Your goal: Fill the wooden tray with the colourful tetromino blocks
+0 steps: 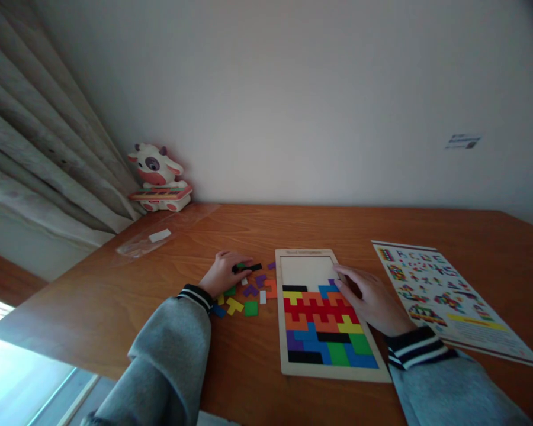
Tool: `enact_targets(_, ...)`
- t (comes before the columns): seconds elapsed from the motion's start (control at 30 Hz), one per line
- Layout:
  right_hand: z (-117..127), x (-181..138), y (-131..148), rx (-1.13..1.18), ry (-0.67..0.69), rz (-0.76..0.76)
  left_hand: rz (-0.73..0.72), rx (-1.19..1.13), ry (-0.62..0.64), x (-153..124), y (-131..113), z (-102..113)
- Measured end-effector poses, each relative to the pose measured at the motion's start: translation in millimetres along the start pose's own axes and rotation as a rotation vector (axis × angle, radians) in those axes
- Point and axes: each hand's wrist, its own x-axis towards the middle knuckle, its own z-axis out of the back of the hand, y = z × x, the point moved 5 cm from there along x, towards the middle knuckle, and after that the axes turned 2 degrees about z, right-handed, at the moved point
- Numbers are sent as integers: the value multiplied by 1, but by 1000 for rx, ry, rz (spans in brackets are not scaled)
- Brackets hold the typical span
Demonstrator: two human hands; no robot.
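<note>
My left hand (226, 272) is over a pile of loose puzzle pieces, thumb and forefinger closed on a black puzzle piece (252, 268). Green shows just behind that piece. Around the hand lie a yellow piece (235, 306), a green square (251, 308), a white piece (263, 297) and purple pieces (250, 290). To the right is a wooden puzzle board (308, 253), its lower part filled with coloured pieces and its upper part bare. My right hand (373, 299) rests at the board's right edge, fingers apart, fingertips near a purple piece (331, 282).
A printed pattern sheet (453, 290) lies right of the board. At the back left stand a toy cow with a keyboard (160, 177) and a clear plastic bag (135, 244) with a white label. A curtain (39, 136) hangs at the left; a wall closes off the wooden table (337, 228) behind.
</note>
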Motion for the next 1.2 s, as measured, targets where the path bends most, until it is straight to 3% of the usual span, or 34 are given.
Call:
enact_targets(0.2, 2, 0, 1, 9, -15, 7, -77, -127, -14, -2, -6, 3)
enact_targets(0.4, 1, 0, 1, 0, -21, 14, 32, -186, -127, -2, -8, 12)
enact_targets(0.53, 0, 1, 3, -1, -34, 27, 73, -199, -90, -2, -6, 9)
enact_targets(0.77, 0, 0, 2, 3, -30, 16, 43, 25, -72, 0, 6, 9)
enact_targets(0.9, 0, 0, 1, 1, -37, 25, 110, 61, -27, 0, 13, 7)
enact_targets(1.07, 0, 1, 2, -2, -34, 18, 224, -76, -64, -1, 24, 4)
enact_targets(1.2, 1, 1, 4, 8, -36, 24, 200, -181, -132, 0, 24, 3)
